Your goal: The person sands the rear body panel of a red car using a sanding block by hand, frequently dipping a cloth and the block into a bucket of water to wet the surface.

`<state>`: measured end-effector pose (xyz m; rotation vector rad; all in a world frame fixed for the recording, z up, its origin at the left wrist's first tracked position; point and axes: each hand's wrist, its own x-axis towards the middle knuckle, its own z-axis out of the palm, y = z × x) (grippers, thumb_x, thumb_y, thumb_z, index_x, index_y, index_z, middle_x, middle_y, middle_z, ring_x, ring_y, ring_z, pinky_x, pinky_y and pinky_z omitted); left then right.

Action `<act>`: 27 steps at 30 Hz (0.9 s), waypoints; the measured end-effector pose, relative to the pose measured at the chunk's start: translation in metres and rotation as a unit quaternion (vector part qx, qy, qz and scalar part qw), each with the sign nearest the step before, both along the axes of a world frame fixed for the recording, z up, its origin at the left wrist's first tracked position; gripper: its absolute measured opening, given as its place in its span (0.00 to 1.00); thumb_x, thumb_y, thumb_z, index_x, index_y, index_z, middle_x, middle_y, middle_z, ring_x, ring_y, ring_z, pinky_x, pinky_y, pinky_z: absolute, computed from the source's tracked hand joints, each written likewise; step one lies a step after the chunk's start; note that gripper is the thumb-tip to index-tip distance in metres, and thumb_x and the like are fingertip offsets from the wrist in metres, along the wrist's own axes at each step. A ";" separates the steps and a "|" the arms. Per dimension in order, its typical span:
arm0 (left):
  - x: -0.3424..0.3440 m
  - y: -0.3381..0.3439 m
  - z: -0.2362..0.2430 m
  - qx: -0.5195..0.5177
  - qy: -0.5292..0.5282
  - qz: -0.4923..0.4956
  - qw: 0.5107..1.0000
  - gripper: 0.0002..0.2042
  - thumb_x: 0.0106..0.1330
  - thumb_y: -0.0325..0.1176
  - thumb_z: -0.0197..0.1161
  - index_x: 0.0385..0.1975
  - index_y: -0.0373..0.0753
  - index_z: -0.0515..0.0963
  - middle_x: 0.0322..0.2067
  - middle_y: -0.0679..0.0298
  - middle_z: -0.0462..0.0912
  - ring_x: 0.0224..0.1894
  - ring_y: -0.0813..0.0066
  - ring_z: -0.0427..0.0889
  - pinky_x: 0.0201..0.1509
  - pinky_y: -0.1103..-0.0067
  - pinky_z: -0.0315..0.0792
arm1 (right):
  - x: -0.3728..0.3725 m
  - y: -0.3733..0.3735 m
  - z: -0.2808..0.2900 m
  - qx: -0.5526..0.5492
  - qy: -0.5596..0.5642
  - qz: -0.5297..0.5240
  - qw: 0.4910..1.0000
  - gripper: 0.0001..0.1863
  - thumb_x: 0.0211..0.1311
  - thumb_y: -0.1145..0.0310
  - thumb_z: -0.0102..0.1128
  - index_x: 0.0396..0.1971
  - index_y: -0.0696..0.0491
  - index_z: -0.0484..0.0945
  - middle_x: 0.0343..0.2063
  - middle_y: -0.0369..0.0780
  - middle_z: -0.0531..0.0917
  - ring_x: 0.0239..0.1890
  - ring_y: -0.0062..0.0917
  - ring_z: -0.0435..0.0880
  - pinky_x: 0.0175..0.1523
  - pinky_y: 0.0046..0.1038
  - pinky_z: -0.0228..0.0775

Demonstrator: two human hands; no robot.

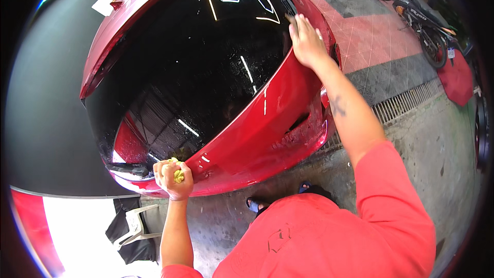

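The rear of a glossy red car (pixel 242 159) fills the middle, its dark rear window (pixel 180 72) wet with drops and reflecting ceiling lights. My left hand (pixel 174 177) is closed around a crumpled yellow cloth (pixel 178 175) at the window's lower edge, beside the rear wiper (pixel 131 170). My right hand (pixel 307 41) lies at the upper right edge where glass meets red body, fingers pressed together around a thin dark item (pixel 289 19) that I cannot make out.
Motorbikes (pixel 422 25) stand at upper right beside a red covering (pixel 455 77). Red and grey floor tiles (pixel 370 41) border a drain grate (pixel 406 105). A dark wall (pixel 46 118) is on the left, with a white plastic chair (pixel 135 226) below it. My sandaled feet (pixel 254 203) are on concrete.
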<state>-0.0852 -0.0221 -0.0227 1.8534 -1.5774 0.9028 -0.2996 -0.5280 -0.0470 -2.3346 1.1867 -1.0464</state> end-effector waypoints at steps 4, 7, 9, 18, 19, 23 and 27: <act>-0.005 0.012 0.000 0.004 0.005 0.016 1.000 0.14 0.57 0.19 0.71 0.37 0.41 0.75 0.33 0.56 0.81 0.38 0.51 0.81 0.46 0.56 0.75 | -0.009 0.073 -0.019 -0.042 0.041 -0.023 0.998 0.36 0.89 0.47 0.42 0.83 0.56 0.61 0.83 0.51 0.65 0.86 0.43 0.62 0.84 0.62 0.53; -0.001 0.003 -0.002 0.008 0.010 0.009 1.000 0.13 0.57 0.19 0.71 0.37 0.41 0.75 0.33 0.56 0.81 0.39 0.50 0.81 0.46 0.56 0.75 | 0.002 0.015 0.001 -0.027 0.041 -0.045 0.998 0.37 0.89 0.44 0.40 0.83 0.56 0.61 0.83 0.50 0.65 0.86 0.42 0.63 0.84 0.62 0.55; -0.002 -0.001 -0.002 0.003 0.012 -0.001 1.000 0.13 0.57 0.19 0.71 0.37 0.41 0.75 0.33 0.56 0.81 0.39 0.50 0.81 0.46 0.56 0.76 | -0.005 -0.009 0.008 0.019 0.036 -0.029 0.999 0.37 0.89 0.44 0.39 0.83 0.55 0.61 0.83 0.50 0.64 0.86 0.42 0.62 0.84 0.63 0.54; 0.001 -0.002 -0.002 -0.008 -0.001 0.006 1.000 0.11 0.55 0.22 0.72 0.31 0.42 0.76 0.33 0.55 0.82 0.36 0.52 0.81 0.43 0.60 0.75 | -0.002 0.022 -0.007 -0.039 0.006 -0.048 0.998 0.35 0.89 0.44 0.40 0.82 0.51 0.64 0.82 0.48 0.67 0.85 0.43 0.63 0.83 0.65 0.53; 0.000 -0.002 0.000 -0.004 -0.003 0.010 1.000 0.11 0.55 0.22 0.72 0.32 0.42 0.76 0.33 0.56 0.81 0.36 0.52 0.81 0.44 0.60 0.75 | -0.003 -0.007 0.013 0.061 -0.014 -0.027 0.998 0.33 0.89 0.44 0.39 0.81 0.49 0.65 0.81 0.48 0.70 0.84 0.44 0.65 0.83 0.65 0.53; 0.001 0.001 -0.001 -0.029 -0.009 -0.007 1.000 0.12 0.58 0.20 0.71 0.37 0.41 0.76 0.33 0.57 0.81 0.38 0.50 0.81 0.47 0.56 0.76 | -0.027 -0.030 0.012 -0.056 -0.074 0.006 0.996 0.29 0.91 0.48 0.39 0.75 0.47 0.75 0.76 0.46 0.78 0.80 0.44 0.72 0.83 0.63 0.52; -0.003 0.009 -0.005 -0.002 0.013 0.025 1.000 0.12 0.58 0.20 0.72 0.37 0.41 0.76 0.33 0.56 0.82 0.40 0.50 0.82 0.48 0.56 0.77 | -0.083 0.081 -0.063 -0.130 -0.010 0.078 0.988 0.29 0.89 0.57 0.47 0.82 0.51 0.67 0.81 0.46 0.70 0.84 0.40 0.66 0.87 0.57 0.48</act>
